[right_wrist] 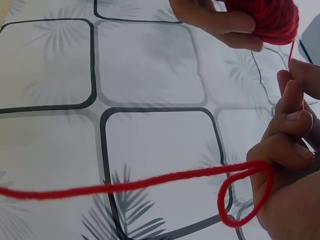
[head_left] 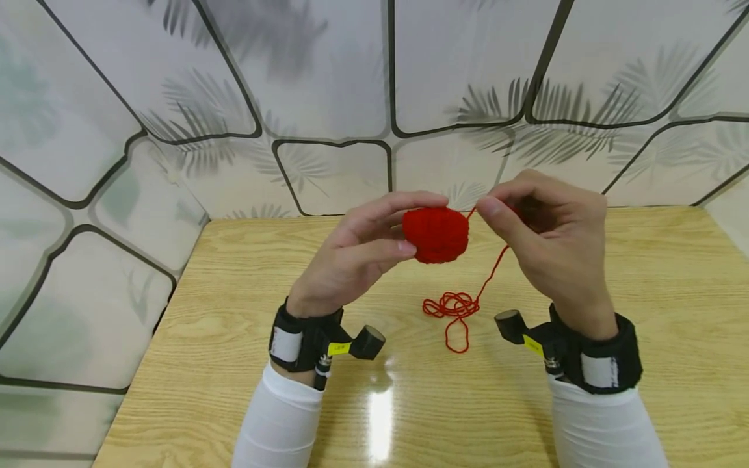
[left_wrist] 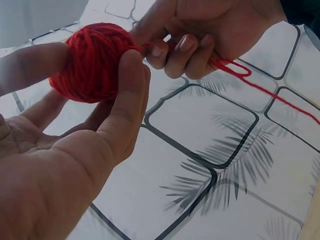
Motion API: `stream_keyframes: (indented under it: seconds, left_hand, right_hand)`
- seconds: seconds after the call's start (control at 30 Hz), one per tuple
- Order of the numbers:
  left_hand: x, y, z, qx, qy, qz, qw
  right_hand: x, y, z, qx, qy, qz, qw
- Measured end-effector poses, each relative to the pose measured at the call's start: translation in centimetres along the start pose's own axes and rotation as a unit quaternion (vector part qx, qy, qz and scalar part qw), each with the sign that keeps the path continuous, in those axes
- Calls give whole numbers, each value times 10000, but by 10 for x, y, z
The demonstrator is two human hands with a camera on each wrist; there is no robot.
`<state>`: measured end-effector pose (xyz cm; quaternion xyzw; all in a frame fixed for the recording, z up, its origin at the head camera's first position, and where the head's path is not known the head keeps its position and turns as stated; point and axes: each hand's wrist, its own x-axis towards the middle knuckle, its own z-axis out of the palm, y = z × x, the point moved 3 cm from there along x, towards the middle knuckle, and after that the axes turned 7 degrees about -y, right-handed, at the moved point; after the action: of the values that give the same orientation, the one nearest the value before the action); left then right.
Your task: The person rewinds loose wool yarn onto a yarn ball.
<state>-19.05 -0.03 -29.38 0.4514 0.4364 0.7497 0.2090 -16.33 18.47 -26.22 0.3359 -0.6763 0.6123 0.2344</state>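
Note:
A ball of red yarn [head_left: 435, 235] is held up above the table between the thumb and fingers of my left hand [head_left: 365, 244]. In the left wrist view, the wound strands of the yarn ball [left_wrist: 95, 62] show between the fingertips. Just to the right, my right hand [head_left: 552, 237] pinches the strand that leaves the ball, thumb against fingers. From this hand the yarn runs down to a loose tangle of red yarn [head_left: 453, 305] on the table. A small yarn loop [right_wrist: 245, 197] hangs at the right palm in the right wrist view.
The wood-grain table [head_left: 216, 364] spreads below both hands. Behind it and to the left stands a pale wall [head_left: 333, 78] with dark lines and leaf patterns. Each wrist wears a black strap, such as the left strap [head_left: 304, 341], with a small camera.

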Motion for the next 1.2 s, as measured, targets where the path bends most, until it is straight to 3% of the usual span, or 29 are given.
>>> stream_keyframes:
  seconds: [0.07,0.23,0.47,0.6,0.8,0.93,1.07,1.2]
  left_hand:
    - [1,0,3,40,96,26,9999]
    - [3,2,11,767,419,-94,9961]
    - [3,4,14,1181,679,-454,9896]
    - [3,4,13,1276,693,-432,9885]
    - [2,3,11,1429,782,-79,9866]
    - [2,1,9,1131,1077,88,9877]
    - [3,0,4,476,1691,407,9836]
    - [5,-2,-1,61,2479,729,9660]
  right_hand:
    - [0,-1,2,-52,-9,5,10000]
    - [0,-2,6,-260,-51,-51,9996]
    - [-1,3,0,-91,639,-168,9978]
    - [-1,6,0,-56,719,-176,9972]
    - [0,13,9,-275,267,75,9992]
    - [-3,32,13,-436,-106,364,9983]
    - [-8,48,18,-651,-526,635,9945]
    - [-11,52,28,-1149,-1072,795,9844]
